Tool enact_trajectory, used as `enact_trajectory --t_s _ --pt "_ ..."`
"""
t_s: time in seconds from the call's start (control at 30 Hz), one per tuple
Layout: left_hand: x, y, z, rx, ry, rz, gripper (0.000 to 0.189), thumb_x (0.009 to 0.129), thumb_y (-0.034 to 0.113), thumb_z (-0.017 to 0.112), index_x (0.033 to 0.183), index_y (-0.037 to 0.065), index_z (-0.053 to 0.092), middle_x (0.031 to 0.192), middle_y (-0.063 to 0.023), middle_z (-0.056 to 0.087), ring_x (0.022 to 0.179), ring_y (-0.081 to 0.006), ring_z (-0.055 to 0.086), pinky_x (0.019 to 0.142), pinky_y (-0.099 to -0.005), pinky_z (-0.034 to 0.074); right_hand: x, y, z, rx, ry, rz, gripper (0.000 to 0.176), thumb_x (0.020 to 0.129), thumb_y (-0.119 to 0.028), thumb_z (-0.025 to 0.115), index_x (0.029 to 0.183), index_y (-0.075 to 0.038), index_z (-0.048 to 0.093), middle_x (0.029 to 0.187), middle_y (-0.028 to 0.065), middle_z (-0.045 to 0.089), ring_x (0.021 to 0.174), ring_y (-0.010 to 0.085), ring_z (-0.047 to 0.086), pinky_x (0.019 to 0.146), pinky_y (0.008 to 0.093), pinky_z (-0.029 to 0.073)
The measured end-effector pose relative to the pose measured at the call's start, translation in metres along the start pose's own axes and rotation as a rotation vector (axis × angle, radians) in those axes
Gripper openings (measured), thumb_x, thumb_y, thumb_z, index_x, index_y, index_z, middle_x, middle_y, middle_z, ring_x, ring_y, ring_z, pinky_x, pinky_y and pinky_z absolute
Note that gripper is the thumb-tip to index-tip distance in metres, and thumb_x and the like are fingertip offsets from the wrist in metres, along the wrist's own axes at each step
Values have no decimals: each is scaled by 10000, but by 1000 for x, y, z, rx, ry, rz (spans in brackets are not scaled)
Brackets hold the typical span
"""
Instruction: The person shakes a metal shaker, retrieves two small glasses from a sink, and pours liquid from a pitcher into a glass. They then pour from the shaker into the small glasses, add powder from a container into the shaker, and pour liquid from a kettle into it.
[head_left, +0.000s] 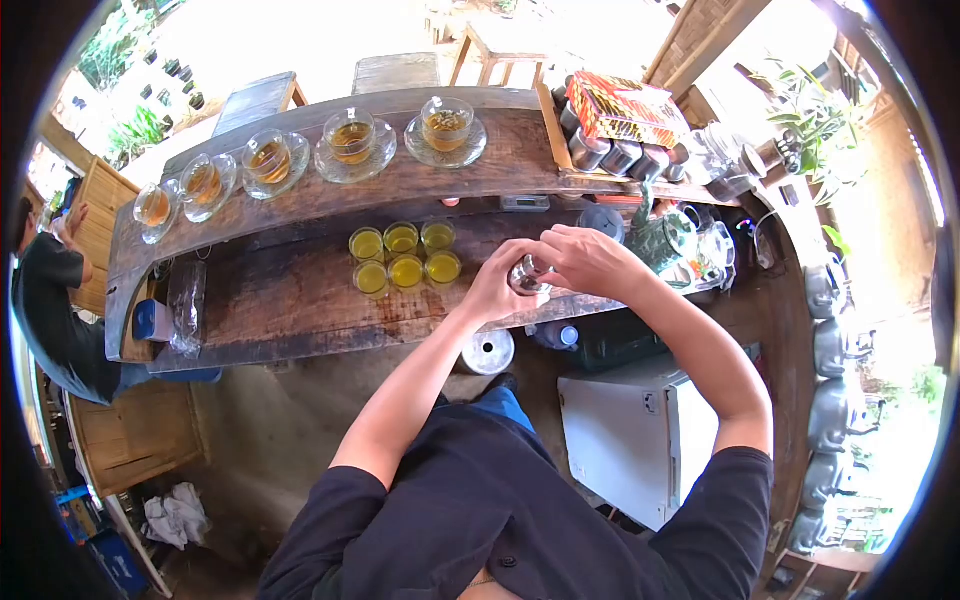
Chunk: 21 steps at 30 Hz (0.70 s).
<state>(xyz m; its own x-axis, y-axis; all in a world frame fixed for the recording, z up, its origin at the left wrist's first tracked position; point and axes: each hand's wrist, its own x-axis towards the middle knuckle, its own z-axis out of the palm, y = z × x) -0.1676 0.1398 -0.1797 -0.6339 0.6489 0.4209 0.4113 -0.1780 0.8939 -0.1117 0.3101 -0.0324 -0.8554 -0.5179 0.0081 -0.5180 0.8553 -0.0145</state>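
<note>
My left hand is wrapped around a small shiny metal canister held over the front edge of the lower counter. My right hand is bent over the canister's top from the right, its fingers closed at the rim. Whether those fingers pinch a lid or something small is hidden. Just left of my hands, small glasses of yellow-green liquid stand in two rows on the lower wooden counter.
Glass cups of amber tea stand on saucers along the raised bar. A red patterned box rests over dark canisters at right. Nearby are a glass jug and a digital scale. Another person is at far left.
</note>
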Motion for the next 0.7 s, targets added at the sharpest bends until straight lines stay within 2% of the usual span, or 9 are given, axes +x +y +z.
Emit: enact_trajectory --t_s 0.1,0.17,0.23,0.33,0.43,0.5,0.57,0.63,0.7 --pt "1 5 -1 30 27 3 679 622 167 883 1244 80 624 1242 -120 629 1159 -313 626 1009 -400 502 -1 8 18 37 -44 53 489 861 -448 767 1117 -71 589 868 56 629 911 255 668 819 416 545" --pt "1 3 -1 24 -7 2 669 623 167 881 1236 81 626 1243 -119 630 1161 -314 625 1012 -400 500 6 6 14 -160 -130 -14 475 886 -497 713 1103 -93 591 832 40 618 866 231 660 767 385 533" --pt "-1 4 -2 18 -45 -5 659 625 167 878 1229 82 629 1243 -119 630 1163 -315 623 1015 -400 497 11 14 11 -303 -19 -176 477 874 -548 686 1074 -124 598 817 15 628 811 199 654 731 343 516" --pt "0 6 -1 4 -40 -14 648 629 170 871 1223 82 628 1248 -117 629 1173 -319 617 1024 -404 491 15 26 32 -219 18 -204 455 861 -544 704 1030 -131 614 759 15 631 754 216 664 696 359 522" --pt "-1 5 -2 27 18 2 655 625 170 870 1229 83 630 1246 -114 632 1180 -317 614 1032 -404 488 14 24 42 -117 80 -160 434 848 -534 722 988 -134 626 691 22 619 697 236 671 652 376 524" --pt "-1 3 -1 9 17 -1 661 624 179 872 1231 75 632 1241 -114 635 1181 -317 614 1037 -403 488 9 14 42 -67 -107 133 493 892 -587 654 1003 -107 627 722 86 702 765 273 720 687 406 537" --pt "1 -1 0 3 17 1 683 617 193 878 1240 64 627 1243 -115 636 1179 -321 616 1040 -408 488 10 15 33 -91 -104 99 412 904 -532 656 993 -130 632 776 73 710 745 267 706 678 406 526" --pt "0 -6 0 -1 -8 32 680 616 202 884 1228 58 626 1245 -120 638 1174 -325 618 1036 -415 490 19 18 28 -123 70 -206 336 901 -480 669 968 -153 640 821 57 700 710 268 685 666 403 514" --pt "-1 -6 2 5 6 -2 649 628 202 885 1208 60 630 1233 -112 641 1165 -307 631 1022 -404 496 21 25 45 -56 140 -289 261 820 -367 736 860 -151 596 775 29 600 658 230 615 623 389 489"
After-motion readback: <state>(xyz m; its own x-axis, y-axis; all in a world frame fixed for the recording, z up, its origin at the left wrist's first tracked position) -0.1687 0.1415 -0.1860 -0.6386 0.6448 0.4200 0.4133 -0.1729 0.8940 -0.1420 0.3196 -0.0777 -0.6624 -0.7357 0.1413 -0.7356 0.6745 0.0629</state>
